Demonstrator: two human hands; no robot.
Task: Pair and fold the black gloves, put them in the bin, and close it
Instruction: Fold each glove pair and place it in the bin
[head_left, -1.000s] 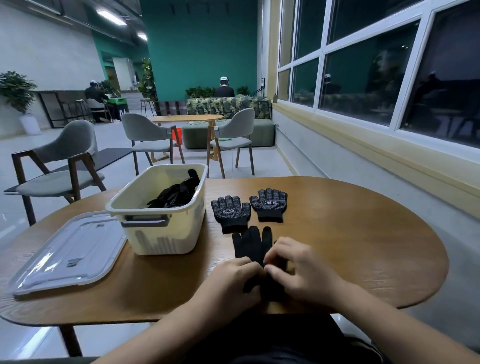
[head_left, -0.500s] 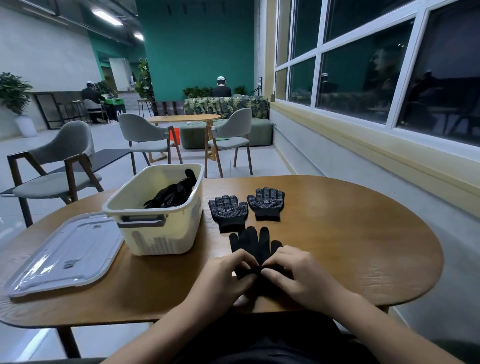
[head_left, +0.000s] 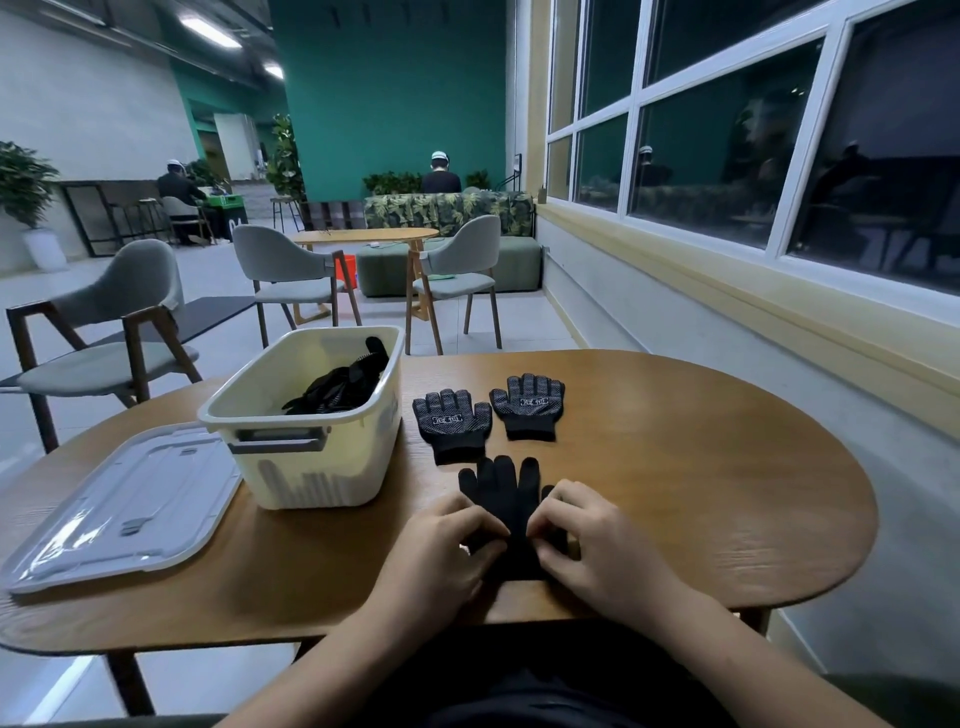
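Black gloves (head_left: 337, 387) already fill part of the bin (head_left: 311, 467). Both hands' fingers (head_left: 480, 527) pinch one pair (head_left: 506, 499); two gloves (head_left: 452, 423) wait, lid (head_left: 119, 509) off.

left hand (head_left: 441, 551) | right hand (head_left: 597, 545) | parted, more glove (head_left: 506, 499) uncovered

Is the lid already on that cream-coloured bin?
No, the clear lid lies flat on the table to the left of the open bin, which has black gloves showing inside.
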